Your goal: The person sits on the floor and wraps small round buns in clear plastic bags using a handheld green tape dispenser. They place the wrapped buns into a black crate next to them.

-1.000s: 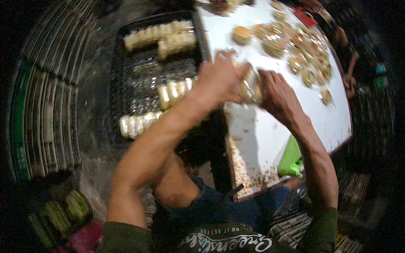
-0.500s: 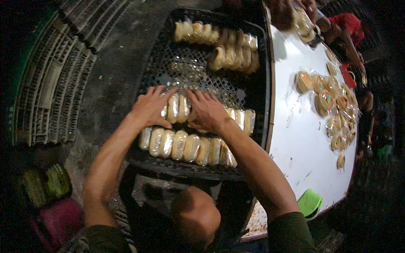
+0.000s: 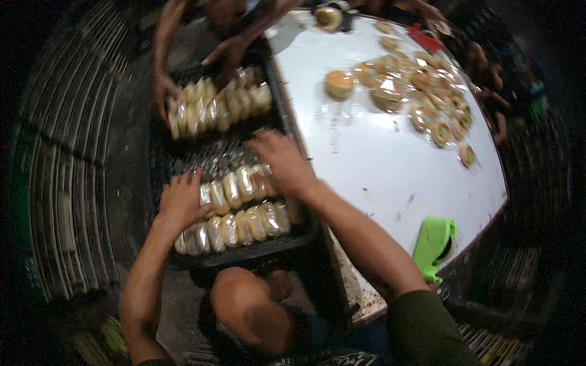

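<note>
Clear-wrapped round buns stand on edge in rows inside a black plastic crate (image 3: 241, 251). My left hand (image 3: 181, 198), fingers spread, rests against the left end of the inner near row of buns (image 3: 232, 190). At that row's right end is my right hand (image 3: 279, 160), its fingers stretched out over the crate's side and slightly blurred. Neither hand is wrapped round a bun. Closer to me runs another row of buns (image 3: 229, 230). Across the crate, another person's hands reach around the far rows of buns (image 3: 210, 113).
To the right, a white table (image 3: 372, 177) carries a spread of wrapped buns (image 3: 421, 91) and a green tape dispenser (image 3: 434, 244). A red object (image 3: 425, 40) lies at its far side, where other people's arms show. Stacked crates (image 3: 67, 207) stand at the left.
My hands have moved apart along the inner row, the right to its right end. The view has turned rightward. Another person's hands now reach into the crate's far end, where the buns sit bunched together.
</note>
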A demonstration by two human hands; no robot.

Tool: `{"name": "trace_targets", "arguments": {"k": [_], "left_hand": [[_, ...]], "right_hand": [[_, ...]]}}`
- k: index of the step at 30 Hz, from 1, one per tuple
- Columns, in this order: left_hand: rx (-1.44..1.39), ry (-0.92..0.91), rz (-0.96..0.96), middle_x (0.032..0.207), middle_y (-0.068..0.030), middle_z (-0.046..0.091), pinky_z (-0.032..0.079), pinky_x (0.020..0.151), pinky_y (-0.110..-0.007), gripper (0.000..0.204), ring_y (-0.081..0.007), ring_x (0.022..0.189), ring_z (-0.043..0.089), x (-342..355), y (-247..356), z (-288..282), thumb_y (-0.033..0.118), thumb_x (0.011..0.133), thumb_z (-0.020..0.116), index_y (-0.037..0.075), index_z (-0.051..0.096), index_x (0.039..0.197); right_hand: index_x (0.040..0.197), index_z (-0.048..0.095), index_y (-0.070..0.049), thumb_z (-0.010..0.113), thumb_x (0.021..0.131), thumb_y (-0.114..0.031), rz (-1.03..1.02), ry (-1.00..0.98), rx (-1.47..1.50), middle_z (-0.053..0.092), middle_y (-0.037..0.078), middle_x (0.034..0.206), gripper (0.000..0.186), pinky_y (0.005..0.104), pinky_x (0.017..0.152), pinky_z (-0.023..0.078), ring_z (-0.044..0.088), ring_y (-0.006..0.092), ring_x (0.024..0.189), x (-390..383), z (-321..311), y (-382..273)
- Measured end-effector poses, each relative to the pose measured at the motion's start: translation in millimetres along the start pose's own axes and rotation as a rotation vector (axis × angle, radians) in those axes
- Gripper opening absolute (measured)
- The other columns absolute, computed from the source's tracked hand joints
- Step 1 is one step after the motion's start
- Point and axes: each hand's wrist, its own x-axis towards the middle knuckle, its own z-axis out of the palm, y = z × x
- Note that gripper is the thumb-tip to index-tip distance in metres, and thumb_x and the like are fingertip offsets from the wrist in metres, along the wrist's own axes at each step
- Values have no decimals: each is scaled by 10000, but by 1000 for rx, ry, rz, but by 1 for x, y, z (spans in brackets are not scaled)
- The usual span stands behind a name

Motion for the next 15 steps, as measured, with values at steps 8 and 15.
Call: {"name": "trace_targets", "arguments": {"k": [8, 15], "left_hand": [[-313, 29, 603, 1301, -213, 544, 234, 1126, -496, 751, -349, 1220, 508, -1, 245, -78, 530, 842, 660, 1, 467, 1340], [-401, -241, 559, 1300, -191, 550, 69, 1124, -628, 758, -335, 1264, 479, 30, 336, -11, 581, 869, 583, 22, 446, 1363]], "right_hand": [[1163, 530, -19, 678, 835, -273, 1149, 998, -332, 584, 185, 1098, 440, 454, 932, 432, 540, 356, 1053, -221, -188, 196], [1163, 522, 45, 662, 809, -563, 1276, 910, -193, 608, 220, 1124, 718, 418, 913, 449, 580, 365, 1062, -324, -302, 306]]}}
